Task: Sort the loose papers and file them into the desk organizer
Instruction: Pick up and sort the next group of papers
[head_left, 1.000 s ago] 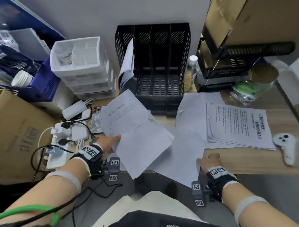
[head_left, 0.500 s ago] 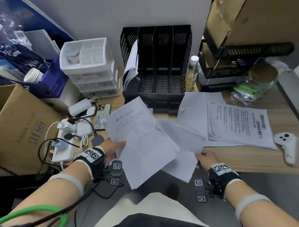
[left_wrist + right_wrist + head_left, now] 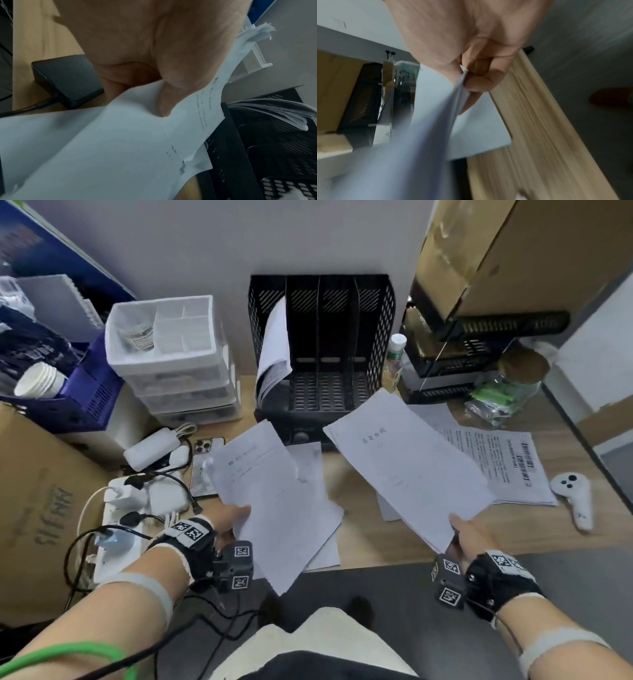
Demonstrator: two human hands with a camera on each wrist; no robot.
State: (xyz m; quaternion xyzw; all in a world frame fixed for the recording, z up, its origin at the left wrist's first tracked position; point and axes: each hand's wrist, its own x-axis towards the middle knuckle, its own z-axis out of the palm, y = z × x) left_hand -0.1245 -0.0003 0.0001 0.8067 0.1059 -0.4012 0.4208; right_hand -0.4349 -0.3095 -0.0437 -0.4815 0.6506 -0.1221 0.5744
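My left hand (image 3: 230, 520) pinches a bundle of white sheets (image 3: 270, 501) at its left edge; the left wrist view shows the thumb (image 3: 173, 94) pressed on the top page (image 3: 120, 148). My right hand (image 3: 467, 537) pinches a second set of papers (image 3: 407, 467) by its near corner, lifted over the desk, with fingers (image 3: 481, 82) curled under the papers' edge (image 3: 460, 86). The black mesh desk organizer (image 3: 322, 350) stands against the wall, with a curled wad of papers (image 3: 274, 354) in its leftmost slot. A printed stack (image 3: 496, 463) lies flat at the right.
White drawer unit (image 3: 171, 354), power strip with cables (image 3: 137, 501), phone (image 3: 205, 467) and cardboard box (image 3: 41, 508) crowd the left. A bottle (image 3: 395, 354), black trays (image 3: 479, 354), a lidded jar (image 3: 507, 385) and a white controller (image 3: 575, 498) sit at the right.
My right hand has picked a set of papers off the desk and raised it up and right. The left hand's bundle has shifted slightly toward the centre.
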